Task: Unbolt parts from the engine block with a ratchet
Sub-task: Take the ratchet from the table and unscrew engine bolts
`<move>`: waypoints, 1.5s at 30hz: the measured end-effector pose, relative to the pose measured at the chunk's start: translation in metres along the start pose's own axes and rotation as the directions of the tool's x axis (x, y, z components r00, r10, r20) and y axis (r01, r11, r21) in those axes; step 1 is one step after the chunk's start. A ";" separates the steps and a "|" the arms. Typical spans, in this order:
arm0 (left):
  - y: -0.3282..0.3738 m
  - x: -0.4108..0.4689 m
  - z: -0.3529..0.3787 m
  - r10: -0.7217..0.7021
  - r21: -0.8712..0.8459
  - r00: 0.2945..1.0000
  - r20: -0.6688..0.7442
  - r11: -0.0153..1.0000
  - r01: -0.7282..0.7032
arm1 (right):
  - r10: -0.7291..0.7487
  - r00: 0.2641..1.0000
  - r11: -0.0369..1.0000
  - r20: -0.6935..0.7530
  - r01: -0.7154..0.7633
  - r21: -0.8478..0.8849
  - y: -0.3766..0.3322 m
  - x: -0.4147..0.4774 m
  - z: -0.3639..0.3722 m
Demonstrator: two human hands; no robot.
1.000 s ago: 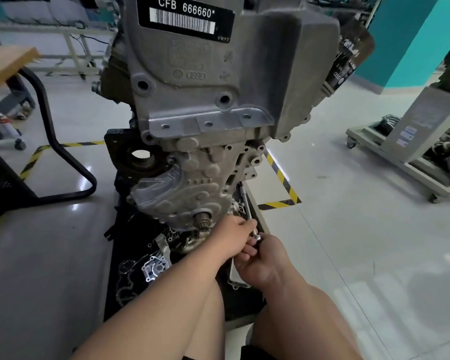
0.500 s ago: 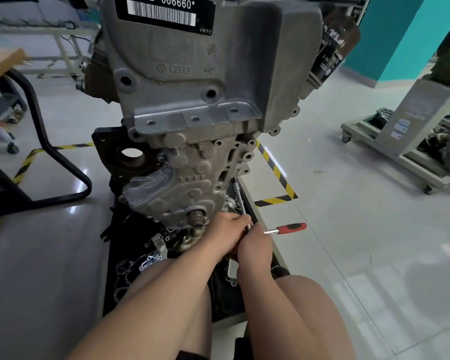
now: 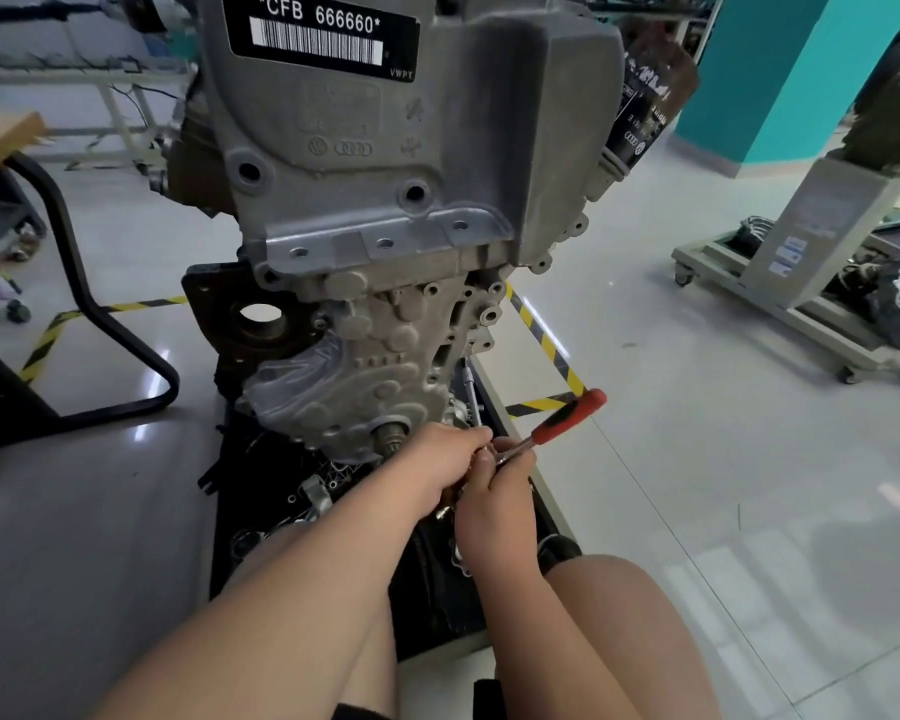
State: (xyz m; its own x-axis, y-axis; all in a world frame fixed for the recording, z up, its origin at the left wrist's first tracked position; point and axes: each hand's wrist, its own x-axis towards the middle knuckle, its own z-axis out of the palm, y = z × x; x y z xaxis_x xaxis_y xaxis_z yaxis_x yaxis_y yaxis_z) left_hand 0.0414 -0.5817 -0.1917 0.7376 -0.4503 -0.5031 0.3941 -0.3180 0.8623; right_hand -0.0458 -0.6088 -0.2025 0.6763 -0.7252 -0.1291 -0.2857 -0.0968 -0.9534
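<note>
Standing upright on a black tray (image 3: 432, 615), one engine block (image 3: 385, 200) fills the upper view, with a barcode plate (image 3: 318, 36) near its top. Loose metal parts (image 3: 315, 498) and one extension bar (image 3: 471, 389) lie in the tray by its base. Just below the block, the left hand (image 3: 445, 459) curls over the head of the single ratchet (image 3: 567, 415). The right hand (image 3: 494, 506) grips its steel neck. Its red handle sticks out past the fingers, up and rightward.

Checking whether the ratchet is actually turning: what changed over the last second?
The ratchet came out from under the hands; its red handle swung from pointing right to up and right. The right hand stays gripping its shaft beside the left hand at the foot of the engine block.
</note>
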 end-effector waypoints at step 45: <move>-0.018 -0.015 0.007 0.137 -0.112 0.988 0.069 0.985 -0.129 | 0.166 0.980 0.951 -0.106 -0.131 0.279 -0.010 0.003 -0.001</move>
State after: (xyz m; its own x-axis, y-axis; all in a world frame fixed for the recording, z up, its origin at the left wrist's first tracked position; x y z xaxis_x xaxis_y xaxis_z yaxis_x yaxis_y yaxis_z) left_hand 0.0193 -0.5746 -0.1999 0.7454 -0.5459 -0.3825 0.3542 -0.1617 0.9211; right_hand -0.0412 -0.6108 -0.1935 0.5435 -0.7996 -0.2555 -0.1707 0.1927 -0.9663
